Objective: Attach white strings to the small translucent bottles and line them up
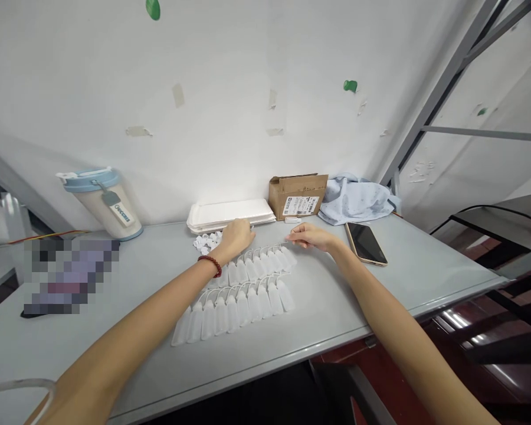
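Observation:
Two rows of small translucent white plastic pieces [243, 304], each with a thin white loop at its top, lie on the grey table. My left hand [236, 241], with a red bead bracelet at the wrist, is over the back row's left part. Its fingers are curled together; what they hold is hidden. Beside it lies a pile of small white parts [207, 242], partly covered by the hand. My right hand [310, 236] has its thumb and fingers pinched at the back row's right end, near the loops. Whatever is between those fingertips is too small to make out.
Behind the hands lie a stack of white trays [230, 212], an opened cardboard box [298, 198] and a light blue cloth [358, 199]. A phone [366, 243] rests at the right. A lidded tumbler [104, 203] stands left, near a blurred purple item [77, 274].

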Action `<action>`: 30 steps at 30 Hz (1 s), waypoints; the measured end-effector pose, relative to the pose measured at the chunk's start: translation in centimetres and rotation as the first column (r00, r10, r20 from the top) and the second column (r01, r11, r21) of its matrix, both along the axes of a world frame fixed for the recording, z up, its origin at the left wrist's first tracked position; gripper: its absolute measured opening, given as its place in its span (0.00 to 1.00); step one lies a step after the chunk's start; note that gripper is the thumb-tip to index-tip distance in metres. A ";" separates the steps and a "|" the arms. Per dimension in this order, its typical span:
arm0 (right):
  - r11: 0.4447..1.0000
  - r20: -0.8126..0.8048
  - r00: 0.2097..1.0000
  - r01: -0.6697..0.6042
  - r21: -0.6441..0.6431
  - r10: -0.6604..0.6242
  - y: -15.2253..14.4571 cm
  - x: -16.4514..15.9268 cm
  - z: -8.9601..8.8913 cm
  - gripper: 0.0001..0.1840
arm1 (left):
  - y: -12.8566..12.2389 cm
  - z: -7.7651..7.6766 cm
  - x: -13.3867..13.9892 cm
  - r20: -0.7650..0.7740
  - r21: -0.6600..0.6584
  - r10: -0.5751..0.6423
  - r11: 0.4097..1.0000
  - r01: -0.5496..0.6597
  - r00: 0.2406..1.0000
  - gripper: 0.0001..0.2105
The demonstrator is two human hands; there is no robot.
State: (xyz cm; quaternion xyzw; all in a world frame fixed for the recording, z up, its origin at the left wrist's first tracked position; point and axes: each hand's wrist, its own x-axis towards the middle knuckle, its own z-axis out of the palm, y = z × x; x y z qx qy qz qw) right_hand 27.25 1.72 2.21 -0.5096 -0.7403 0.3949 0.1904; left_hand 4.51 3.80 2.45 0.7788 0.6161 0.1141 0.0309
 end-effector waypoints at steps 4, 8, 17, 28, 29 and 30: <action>0.880 0.303 0.887 0.199 0.431 -0.349 1.2 0.1 -1.2 0.19 | 0.8 -0.2 1.2 -0.026 0.012 -0.020 1.000 0.020 0.999 0.13; 0.816 0.386 0.807 0.191 0.545 -0.447 2.4 0.2 -2.4 0.11 | 0.7 -0.1 1.3 -0.029 0.000 -0.034 0.999 0.034 0.999 0.13; 0.757 0.552 0.700 -0.026 0.653 -0.452 2.4 -1.2 -3.0 0.21 | -1.0 1.5 -0.8 0.043 -0.021 -0.040 0.999 0.041 0.998 0.13; 0.750 0.609 0.637 -0.073 0.658 -0.472 2.7 -1.1 -3.7 0.26 | -7.4 0.9 -6.5 0.354 0.085 -0.132 0.990 0.109 0.926 0.13; 0.751 0.614 0.632 -0.075 0.656 -0.473 2.7 -1.1 -3.8 0.26 | -7.9 0.5 -7.0 0.379 0.100 -0.126 0.990 0.095 0.917 0.13; 0.752 0.618 0.628 -0.077 0.655 -0.473 2.7 -1.2 -3.7 0.25 | -8.3 0.1 -7.6 0.402 0.114 -0.117 0.990 0.078 0.908 0.13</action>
